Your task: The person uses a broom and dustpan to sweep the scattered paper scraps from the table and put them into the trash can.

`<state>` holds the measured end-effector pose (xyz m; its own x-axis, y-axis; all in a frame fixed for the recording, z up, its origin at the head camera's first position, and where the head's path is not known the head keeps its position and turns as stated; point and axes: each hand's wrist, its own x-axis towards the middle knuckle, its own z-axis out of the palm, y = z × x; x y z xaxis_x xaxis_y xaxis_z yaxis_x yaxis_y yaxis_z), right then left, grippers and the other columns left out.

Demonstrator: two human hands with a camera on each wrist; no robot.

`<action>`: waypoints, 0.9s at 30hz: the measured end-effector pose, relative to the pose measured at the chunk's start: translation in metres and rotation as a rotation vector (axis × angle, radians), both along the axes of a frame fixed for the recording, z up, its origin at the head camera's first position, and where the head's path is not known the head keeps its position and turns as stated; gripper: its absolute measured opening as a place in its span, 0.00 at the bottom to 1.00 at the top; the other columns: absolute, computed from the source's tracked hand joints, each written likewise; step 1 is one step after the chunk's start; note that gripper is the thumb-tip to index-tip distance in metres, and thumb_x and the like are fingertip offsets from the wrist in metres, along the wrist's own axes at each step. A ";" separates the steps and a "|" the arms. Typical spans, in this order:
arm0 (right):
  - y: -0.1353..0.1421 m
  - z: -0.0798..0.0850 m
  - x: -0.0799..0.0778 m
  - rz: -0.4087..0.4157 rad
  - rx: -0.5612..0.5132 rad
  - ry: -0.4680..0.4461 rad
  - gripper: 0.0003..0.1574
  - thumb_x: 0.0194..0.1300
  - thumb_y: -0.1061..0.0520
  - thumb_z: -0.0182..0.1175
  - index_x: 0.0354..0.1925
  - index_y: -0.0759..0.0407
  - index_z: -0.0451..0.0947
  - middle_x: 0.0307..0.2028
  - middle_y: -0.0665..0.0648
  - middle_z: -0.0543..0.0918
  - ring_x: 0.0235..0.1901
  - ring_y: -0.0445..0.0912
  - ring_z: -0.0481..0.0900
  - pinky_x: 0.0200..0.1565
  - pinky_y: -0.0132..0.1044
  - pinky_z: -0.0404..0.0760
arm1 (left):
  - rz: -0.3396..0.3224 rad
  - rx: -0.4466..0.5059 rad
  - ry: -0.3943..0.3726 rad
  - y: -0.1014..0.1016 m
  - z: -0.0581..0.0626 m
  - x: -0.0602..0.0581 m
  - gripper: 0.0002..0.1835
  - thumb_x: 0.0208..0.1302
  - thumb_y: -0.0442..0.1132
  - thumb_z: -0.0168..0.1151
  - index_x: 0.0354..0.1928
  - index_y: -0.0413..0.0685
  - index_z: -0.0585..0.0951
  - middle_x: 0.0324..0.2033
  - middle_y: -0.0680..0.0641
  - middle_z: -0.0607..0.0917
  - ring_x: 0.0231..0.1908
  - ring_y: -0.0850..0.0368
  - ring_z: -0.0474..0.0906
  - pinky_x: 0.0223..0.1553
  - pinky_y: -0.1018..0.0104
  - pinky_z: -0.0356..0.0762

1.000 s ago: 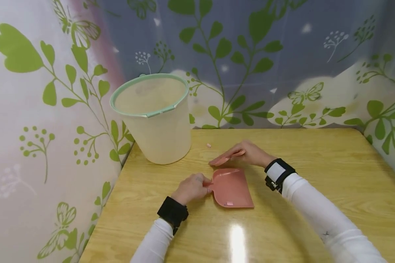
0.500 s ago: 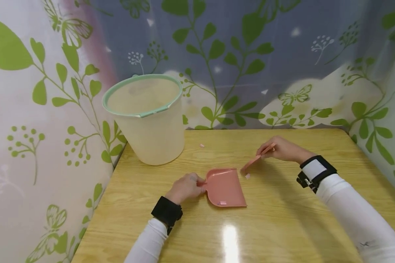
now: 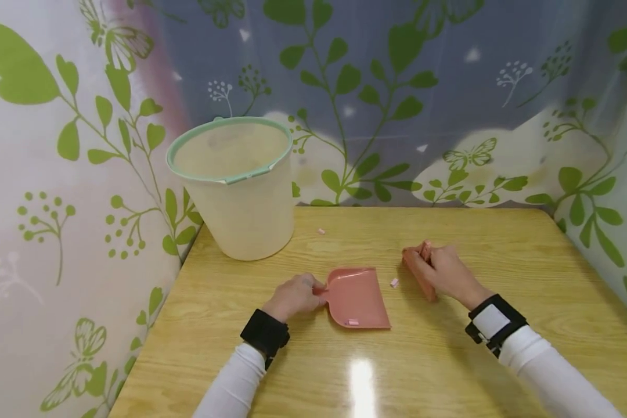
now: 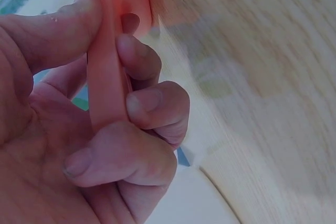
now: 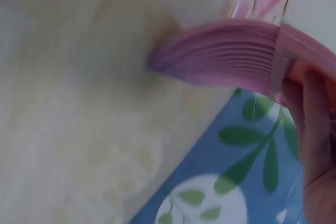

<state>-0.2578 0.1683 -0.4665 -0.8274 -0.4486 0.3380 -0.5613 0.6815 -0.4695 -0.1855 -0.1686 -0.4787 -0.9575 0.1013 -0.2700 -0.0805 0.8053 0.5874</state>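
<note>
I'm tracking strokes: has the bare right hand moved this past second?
Yes: the right hand is farther right and lower in the head view, against the round, pale, green-rimmed plastic bucket.

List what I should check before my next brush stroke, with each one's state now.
1. Left grip around the handle of the dustpan: ok.
2. Right grip holding the brush: ok.
3. Nearer loose pink piece between dustpan's open edge and brush: ok.
4. Farther pink piece, right of the bucket, collected: not ok, on the table.
5. Dustpan edge flush with table: cannot tell.
</note>
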 end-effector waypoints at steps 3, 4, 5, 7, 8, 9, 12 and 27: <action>-0.013 -0.009 0.014 0.027 -0.075 -0.009 0.31 0.78 0.57 0.58 0.15 0.54 0.65 0.13 0.41 0.58 0.11 0.33 0.58 0.18 0.30 0.57 | 0.009 0.007 -0.013 0.000 0.000 0.001 0.18 0.69 0.46 0.71 0.58 0.49 0.87 0.56 0.48 0.86 0.51 0.49 0.79 0.55 0.48 0.76; -0.017 -0.012 0.018 0.034 -0.098 -0.003 0.30 0.78 0.58 0.58 0.16 0.55 0.65 0.13 0.41 0.58 0.11 0.32 0.58 0.18 0.29 0.57 | 0.011 0.007 -0.016 0.000 0.000 0.001 0.18 0.69 0.46 0.71 0.57 0.49 0.87 0.57 0.48 0.86 0.51 0.49 0.79 0.55 0.48 0.76; -0.021 -0.014 0.022 0.036 -0.126 0.002 0.28 0.78 0.60 0.58 0.17 0.57 0.68 0.13 0.42 0.63 0.12 0.31 0.59 0.17 0.29 0.58 | 0.012 0.006 -0.020 0.000 -0.001 0.001 0.18 0.69 0.46 0.71 0.57 0.49 0.87 0.57 0.48 0.86 0.51 0.50 0.79 0.55 0.48 0.76; -0.028 -0.017 0.028 0.033 -0.181 0.015 0.26 0.76 0.63 0.58 0.18 0.59 0.68 0.15 0.47 0.70 0.13 0.30 0.62 0.16 0.28 0.60 | 0.008 -0.002 -0.020 0.001 -0.002 0.001 0.18 0.69 0.45 0.71 0.57 0.49 0.87 0.57 0.48 0.86 0.52 0.50 0.79 0.55 0.48 0.76; -0.031 -0.018 0.031 0.027 -0.213 0.017 0.25 0.76 0.64 0.58 0.18 0.59 0.69 0.17 0.49 0.74 0.14 0.30 0.64 0.16 0.28 0.62 | 0.009 -0.003 -0.023 0.002 -0.002 0.000 0.18 0.69 0.45 0.71 0.58 0.50 0.87 0.57 0.48 0.86 0.52 0.50 0.79 0.55 0.48 0.75; -0.034 -0.019 0.034 0.016 -0.236 0.016 0.28 0.76 0.64 0.58 0.17 0.57 0.66 0.18 0.51 0.76 0.14 0.30 0.65 0.16 0.28 0.62 | 0.010 -0.003 -0.025 0.002 -0.002 0.000 0.18 0.69 0.44 0.71 0.58 0.49 0.87 0.57 0.48 0.86 0.52 0.49 0.79 0.55 0.48 0.75; -0.041 -0.020 0.040 -0.034 -0.286 0.023 0.32 0.75 0.64 0.58 0.14 0.52 0.61 0.16 0.50 0.74 0.13 0.31 0.64 0.15 0.27 0.61 | 0.016 -0.004 -0.028 0.003 -0.002 0.000 0.17 0.69 0.44 0.71 0.58 0.50 0.87 0.57 0.48 0.86 0.52 0.50 0.79 0.56 0.48 0.75; -0.075 -0.008 0.067 0.023 -0.220 0.028 0.25 0.77 0.63 0.59 0.20 0.54 0.67 0.17 0.48 0.69 0.14 0.29 0.60 0.16 0.26 0.62 | 0.025 0.008 -0.028 0.002 0.000 -0.002 0.17 0.69 0.46 0.71 0.57 0.49 0.87 0.55 0.47 0.85 0.51 0.49 0.78 0.55 0.48 0.76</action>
<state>-0.1911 0.0929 -0.4750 -0.8068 -0.3802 0.4523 -0.5903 0.5515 -0.5893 -0.1872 -0.1662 -0.4783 -0.9519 0.0796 -0.2960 -0.1169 0.7983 0.5908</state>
